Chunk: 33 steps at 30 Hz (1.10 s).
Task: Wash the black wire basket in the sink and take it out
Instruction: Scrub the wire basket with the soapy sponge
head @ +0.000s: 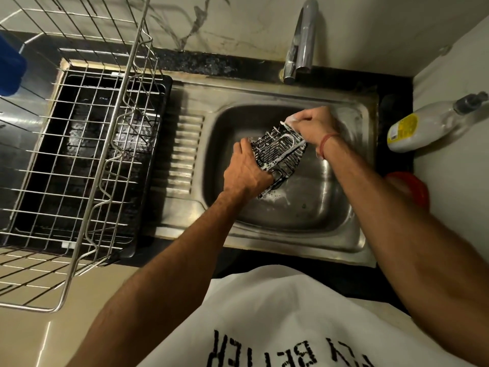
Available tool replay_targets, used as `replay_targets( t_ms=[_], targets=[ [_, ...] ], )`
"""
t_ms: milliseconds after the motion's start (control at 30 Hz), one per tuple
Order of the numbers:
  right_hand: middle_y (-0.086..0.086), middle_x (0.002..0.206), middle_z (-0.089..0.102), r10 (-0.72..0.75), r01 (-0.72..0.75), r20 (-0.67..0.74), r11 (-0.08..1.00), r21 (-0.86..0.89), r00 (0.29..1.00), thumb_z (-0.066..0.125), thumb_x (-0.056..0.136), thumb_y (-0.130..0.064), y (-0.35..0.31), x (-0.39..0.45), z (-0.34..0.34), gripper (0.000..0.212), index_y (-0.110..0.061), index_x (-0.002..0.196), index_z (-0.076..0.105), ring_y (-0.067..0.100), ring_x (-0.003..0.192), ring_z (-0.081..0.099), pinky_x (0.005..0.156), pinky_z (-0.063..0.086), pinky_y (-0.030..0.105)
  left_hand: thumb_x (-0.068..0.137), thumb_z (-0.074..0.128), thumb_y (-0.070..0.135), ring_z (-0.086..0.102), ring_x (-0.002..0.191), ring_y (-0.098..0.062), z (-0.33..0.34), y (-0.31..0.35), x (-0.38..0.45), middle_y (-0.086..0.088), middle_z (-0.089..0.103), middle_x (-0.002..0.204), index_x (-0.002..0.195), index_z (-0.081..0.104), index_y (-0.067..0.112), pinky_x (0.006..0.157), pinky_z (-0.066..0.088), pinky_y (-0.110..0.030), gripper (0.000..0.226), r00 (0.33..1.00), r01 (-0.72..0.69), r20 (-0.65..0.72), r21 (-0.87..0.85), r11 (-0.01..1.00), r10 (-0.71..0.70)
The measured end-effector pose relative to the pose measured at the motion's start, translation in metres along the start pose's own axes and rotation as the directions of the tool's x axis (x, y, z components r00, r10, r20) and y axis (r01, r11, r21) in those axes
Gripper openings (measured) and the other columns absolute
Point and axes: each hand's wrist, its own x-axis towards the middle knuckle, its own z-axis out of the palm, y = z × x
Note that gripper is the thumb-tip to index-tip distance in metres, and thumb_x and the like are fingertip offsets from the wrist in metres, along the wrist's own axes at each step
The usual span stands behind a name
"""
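Steel sink [352, 107] at frame centre, soapy black wire basket [280, 152] tilted above its bowl, gripped by left hand [246, 173], far rim pinched by right hand [313, 125].

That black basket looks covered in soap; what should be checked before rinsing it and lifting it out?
1. Left hand grips the black wire basket: ok.
2. Right hand done scrubbing: cannot tell; it pinches something foamy at the basket's top edge.
3. Foam rinsed off: not ok, suds cling to the wires.
4. Water running from the tap: not ok, no stream shows.
5. Basket over the sink: ok.
6. Space in the drying rack: ok.
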Motion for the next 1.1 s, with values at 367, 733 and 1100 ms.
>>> replay_targets(
  t_ms=[367, 733, 1100],
  targets=[
    [-0.008, 0.1, 0.077, -0.31, 0.278, -0.075, 0.918, -0.284, 0.948, 0.082, 0.088, -0.021, 0.006, -0.049, 0.004, 0.017, -0.024, 0.105, 0.082, 0.006, 0.087, 0.068, 0.078, 0.055, 0.022, 0.056, 0.078, 0.065, 0.055, 0.116, -0.015, 0.006, -0.013, 0.002, 0.004, 0.047, 0.127, 0.135, 0.039, 0.025, 0.106, 0.054, -0.044, 0.096, 0.995, -0.099, -0.044, -0.209, 0.973, 0.091],
    [0.005, 0.106, 0.07, -0.57, 0.614, 0.253, 0.633, -0.471, 0.782, 0.068, 0.093, -0.017, -0.008, -0.076, 0.054, 0.018, -0.02, 0.108, 0.078, 0.027, 0.102, 0.059, 0.093, 0.049, 0.04, 0.059, 0.094, 0.043, 0.067, 0.117, -0.015, 0.013, -0.039, 0.003, 0.003, 0.061, 0.13, 0.139, 0.044, 0.027, 0.097, 0.06, -0.05, 0.096, 0.99, -0.139, -0.041, -0.32, 0.937, 0.133],
    [0.0, 0.102, 0.073, -0.516, 0.547, 0.207, 0.695, -0.466, 0.831, 0.072, 0.093, -0.024, -0.022, -0.062, 0.045, 0.012, -0.026, 0.102, 0.08, 0.024, 0.102, 0.059, 0.091, 0.051, 0.04, 0.056, 0.075, 0.062, 0.064, 0.106, -0.02, 0.012, -0.026, -0.008, 0.004, 0.061, 0.118, 0.127, 0.036, 0.025, 0.085, 0.061, -0.052, 0.088, 0.998, -0.034, -0.048, -0.103, 0.994, 0.029]
  ],
)
